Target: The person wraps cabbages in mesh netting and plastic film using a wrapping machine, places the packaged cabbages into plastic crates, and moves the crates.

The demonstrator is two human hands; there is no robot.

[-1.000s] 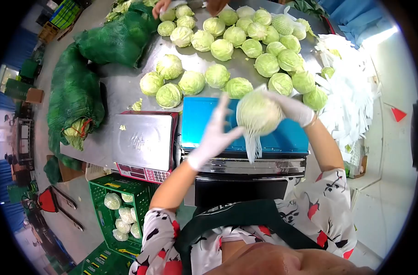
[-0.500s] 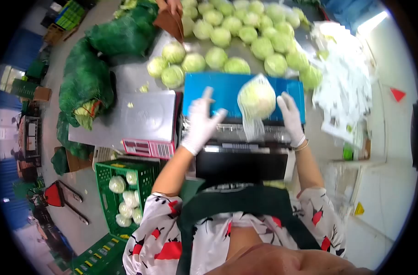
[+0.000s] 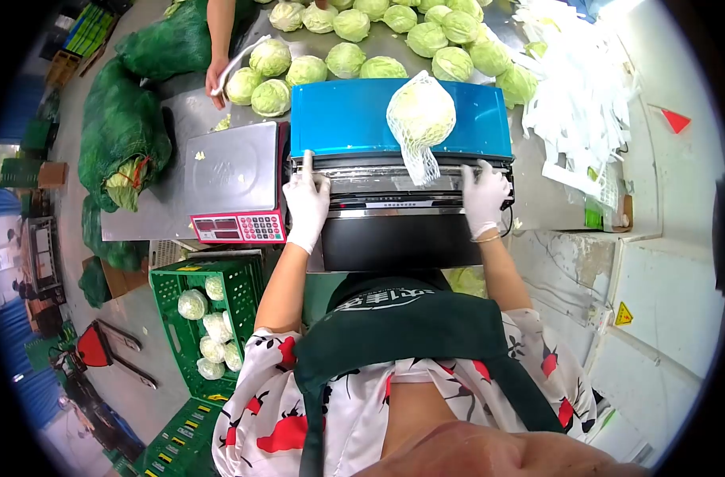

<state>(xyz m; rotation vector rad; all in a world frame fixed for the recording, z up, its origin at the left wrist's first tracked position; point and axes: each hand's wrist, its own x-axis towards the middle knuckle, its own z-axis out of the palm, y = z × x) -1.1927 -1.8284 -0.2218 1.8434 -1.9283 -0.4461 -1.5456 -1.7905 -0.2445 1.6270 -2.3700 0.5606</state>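
A pale cabbage in a white net sleeve (image 3: 423,115) lies on the blue top (image 3: 338,119) of a wrapping machine, its net tail hanging over the front edge. My gloved left hand (image 3: 307,203) is at the left end of the machine's clear film (image 3: 378,180), index finger stretched out. Toward the film's right end, my gloved right hand (image 3: 485,197) has its fingers apart and bent. Neither hand touches the cabbage. Whether my fingertips grip the film edge is too small to tell.
A scale (image 3: 233,175) stands left of the machine. Loose cabbages (image 3: 346,60) cover the back. Green net sacks (image 3: 124,127) lie left, white net sleeves (image 3: 577,103) right. A green crate (image 3: 206,274) holds wrapped cabbages. Another person's hand (image 3: 215,79) is at the back left.
The netted cabbage has left my right hand and rests on the blue top. Both my hands have moved down to the film at the machine's front. The other person's hand has come forward beside the cabbages.
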